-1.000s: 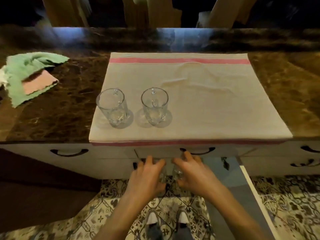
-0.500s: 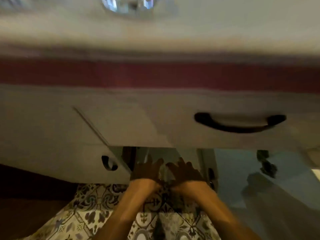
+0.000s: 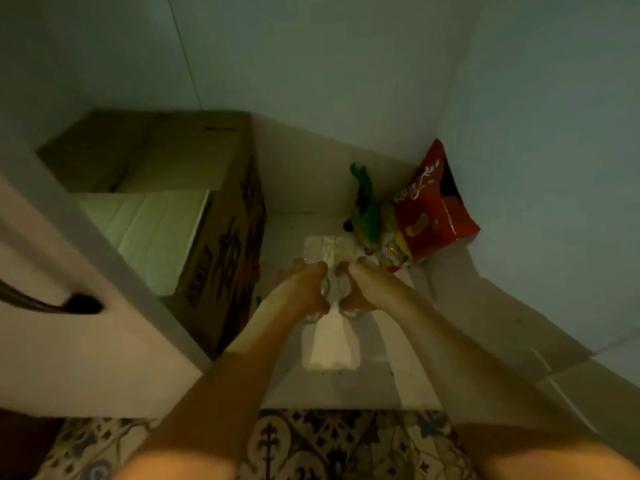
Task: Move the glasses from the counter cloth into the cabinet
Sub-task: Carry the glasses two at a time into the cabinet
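Observation:
I am looking into the open lower cabinet. My left hand grips a clear glass and my right hand grips a second clear glass. Both glasses are side by side, low over a white folded cloth on the cabinet floor. The glasses are mostly hidden by my fingers; I cannot tell whether they touch the cloth. The counter cloth and the other glasses are out of view.
A brown cardboard box fills the cabinet's left half. A red snack bag and a green packet lean in the back right corner. The white cabinet door with a dark handle stands open on the left. Patterned floor tiles lie below.
My view dropped from the counter top to inside the cabinet. Both hands moved forward with the glasses from the cabinet opening to above the white cloth inside.

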